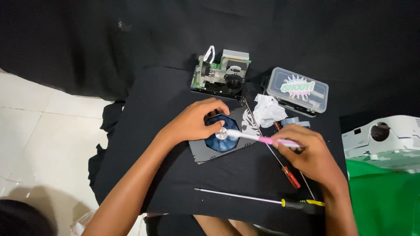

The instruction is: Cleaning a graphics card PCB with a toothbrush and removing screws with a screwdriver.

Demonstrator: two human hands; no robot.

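My left hand (197,120) rests on a dark flat board with a round blue fan (223,139), its fingers pressing on the fan's upper edge. My right hand (308,153) grips a pink and white toothbrush (256,138), whose white head lies on the silver hub at the fan's middle. The board (205,153) lies on a black cloth-covered surface.
Behind the fan stands an opened electronics module with a lens (223,76). A clear plastic box (297,90), crumpled white tissue (269,109), a red-handled screwdriver (288,172) and a yellow-handled screwdriver (262,200) lie around. A white projector casing (380,135) sits right, above green cloth (385,201).
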